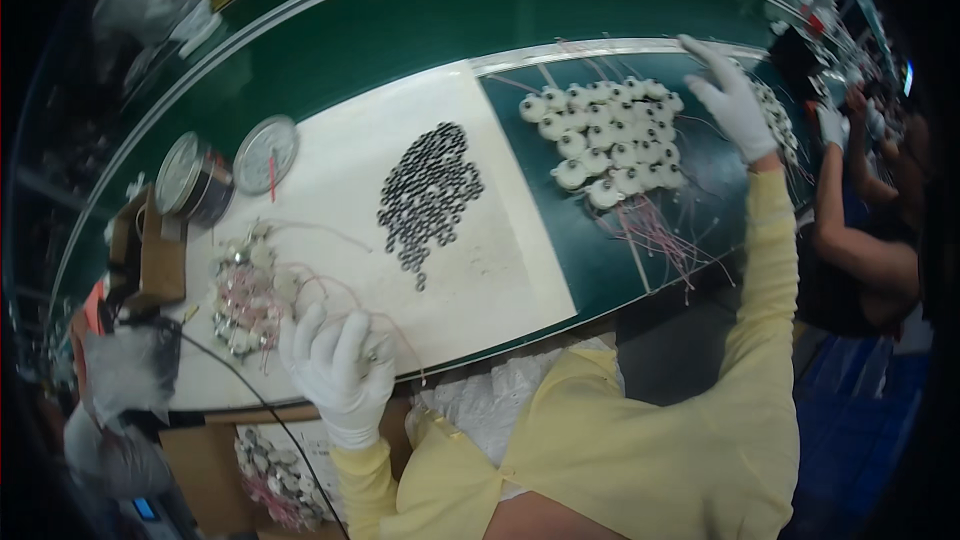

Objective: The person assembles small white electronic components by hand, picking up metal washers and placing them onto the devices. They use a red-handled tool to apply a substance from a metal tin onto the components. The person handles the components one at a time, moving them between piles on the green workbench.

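My left hand (342, 370), in a white glove, is curled at the table's front edge. A small pale part (374, 348) shows between its fingers and thumb, partly hidden, and a thin pink wire hangs near it. Just left of that hand lies a loose pile of small white and metal parts with pink wires (245, 290). My right hand (735, 105), also gloved, reaches far right over the green surface with fingers stretched out, holding nothing. Beside it stand rows of round white parts with dark centres (610, 135), their pink wires trailing toward me.
Many small dark rings (430, 190) lie spread on the white board (500, 260). A tin (195, 180), a round lid (267, 155) and a cardboard box (160, 250) stand at the left. Below is an open carton of wired parts (200, 470). Another person's arm (840, 210) works at the right.
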Tool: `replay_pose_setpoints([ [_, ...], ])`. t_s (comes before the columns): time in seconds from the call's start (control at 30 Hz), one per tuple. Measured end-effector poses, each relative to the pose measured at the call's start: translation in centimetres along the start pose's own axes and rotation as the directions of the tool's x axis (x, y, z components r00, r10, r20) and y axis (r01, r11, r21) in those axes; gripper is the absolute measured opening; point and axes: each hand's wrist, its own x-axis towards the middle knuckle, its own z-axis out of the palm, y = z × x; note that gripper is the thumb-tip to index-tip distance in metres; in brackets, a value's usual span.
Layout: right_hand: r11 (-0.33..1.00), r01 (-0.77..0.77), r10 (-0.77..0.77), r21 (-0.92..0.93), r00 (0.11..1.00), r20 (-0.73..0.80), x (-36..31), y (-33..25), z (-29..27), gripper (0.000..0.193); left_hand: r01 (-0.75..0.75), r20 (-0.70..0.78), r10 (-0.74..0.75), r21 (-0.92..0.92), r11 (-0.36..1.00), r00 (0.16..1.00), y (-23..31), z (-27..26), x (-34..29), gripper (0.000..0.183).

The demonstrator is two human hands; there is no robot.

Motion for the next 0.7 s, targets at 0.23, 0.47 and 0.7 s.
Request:
replay_pose_setpoints([
  [0.23,0.117,-0.547,-0.343,0.829,0.761,0.55,-4.3,-17.8,10.4,0.08,-0.215,-0.142,0.186,-0.228,0.95,0.972,8.7,-0.3,6.7,0.024],
  [0.47,0.11,-0.935,-0.049,0.338,0.335,0.941,-8.9,-20.4,13.4,0.061,0.017,-0.075,-0.046,-0.347,0.938,0.996,5.6,1.9,8.3,0.035],
  [0.7,0.716,-0.623,0.185,0.313,0.603,0.776,-6.8,-21.0,14.1,0.053,0.347,0.065,-0.472,0.592,0.727,0.879,-12.4,3.6,8.6,0.04],
])
